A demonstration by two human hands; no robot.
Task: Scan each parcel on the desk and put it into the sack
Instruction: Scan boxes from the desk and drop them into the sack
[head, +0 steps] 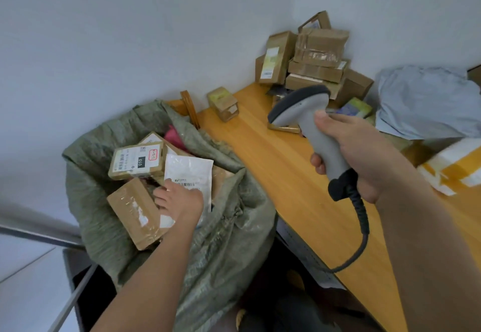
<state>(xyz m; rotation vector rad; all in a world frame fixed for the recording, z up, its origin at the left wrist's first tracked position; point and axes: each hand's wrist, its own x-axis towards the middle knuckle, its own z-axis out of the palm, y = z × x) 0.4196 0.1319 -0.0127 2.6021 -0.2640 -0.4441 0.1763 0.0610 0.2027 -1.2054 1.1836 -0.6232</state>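
Note:
A green woven sack [229, 227] stands open left of the wooden desk [281, 170]. Inside it lie a taped brown box [132, 212], a labelled box [139, 161] and a white plastic mailer [188, 169]. My left hand [179, 201] reaches into the sack and rests on the white mailer, fingers spread over it. My right hand [364, 154] holds a grey barcode scanner [309, 123] above the desk, its head pointing left and away. A pile of cardboard parcels [317, 56] sits in the desk's far corner.
A small box [223, 104] stands alone at the desk's far left edge. A pale blue poly bag [426, 102] and a white and yellow parcel [453, 165] lie at the right. The scanner's coiled cable [361, 227] hangs over the desk front. White walls close the corner.

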